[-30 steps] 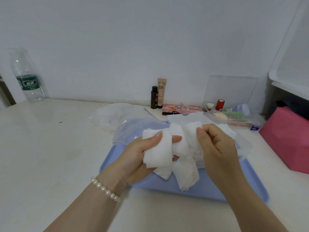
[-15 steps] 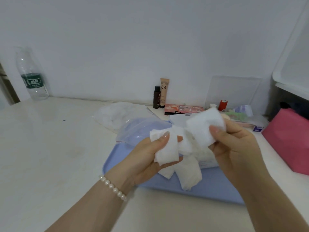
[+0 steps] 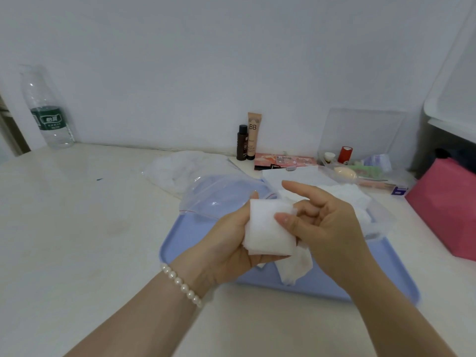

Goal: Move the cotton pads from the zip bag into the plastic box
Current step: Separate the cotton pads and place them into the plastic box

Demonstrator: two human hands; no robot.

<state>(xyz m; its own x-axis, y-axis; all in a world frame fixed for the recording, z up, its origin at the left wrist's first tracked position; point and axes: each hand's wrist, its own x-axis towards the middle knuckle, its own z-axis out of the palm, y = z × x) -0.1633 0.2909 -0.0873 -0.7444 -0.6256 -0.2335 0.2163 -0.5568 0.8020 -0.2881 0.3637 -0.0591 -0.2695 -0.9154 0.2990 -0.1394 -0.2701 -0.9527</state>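
My left hand [image 3: 226, 243] grips a stack of white cotton pads [image 3: 268, 228] above the blue tray [image 3: 195, 235]. My right hand [image 3: 327, 222] presses its thumb on the top pad; its forefinger points out straight. One loose pad [image 3: 293, 269] hangs below the stack. The clear zip bag [image 3: 224, 194] lies flat on the tray's far left part. The clear plastic box [image 3: 378, 215] sits on the tray behind my right hand, with white pads [image 3: 345, 194] inside.
A second clear bag [image 3: 180, 168] of white stuff lies behind the tray. A water bottle [image 3: 46, 109] stands far left. Two cosmetic tubes [image 3: 248, 137], a pink palette [image 3: 286, 161] and an open clear case [image 3: 365, 161] with small items line the wall. A pink box [image 3: 445, 207] stands right.
My right hand brought the pad it lifted back down onto the stack in my left hand. The pads now sit together as one stack.
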